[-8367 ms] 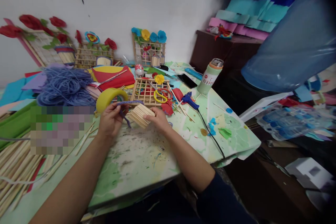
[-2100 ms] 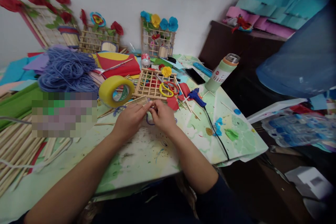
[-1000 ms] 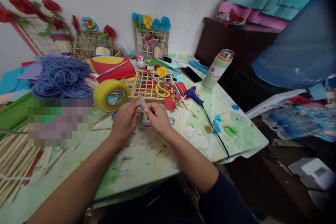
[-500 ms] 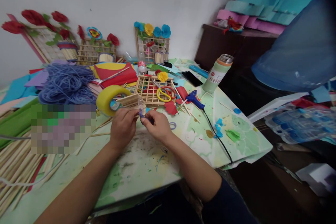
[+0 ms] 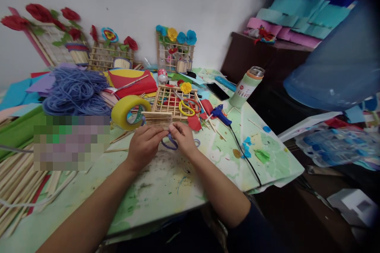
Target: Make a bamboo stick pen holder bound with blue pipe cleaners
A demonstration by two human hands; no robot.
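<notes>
At the middle of the table, both hands are close together around a small piece made of short wooden sticks [image 5: 157,119]. My left hand [image 5: 145,146] is closed on its near side, fingers pointing right. My right hand [image 5: 184,139] pinches a blue-purple cord [image 5: 170,145], which hangs in a curve between the hands. The fingers cover the lower part of the stick piece and the cord's end. A roll of yellow tape [image 5: 123,114] stands just beyond my left hand. A small cord ring [image 5: 196,142] lies beside my right hand.
Behind the hands lies a stick lattice [image 5: 162,99] with scissors [image 5: 187,107] on it. To the right are a blue glue gun [image 5: 222,115] with a black cable, a phone [image 5: 217,91] and a green bottle [image 5: 247,87]. Tangled blue cord [image 5: 75,91] and loose sticks [image 5: 18,185] fill the left.
The stick piece has turned so its flat side faces me, and a loop of cord now shows below the fingers. A clear, crinkled bit seen above the fingers no longer shows.
</notes>
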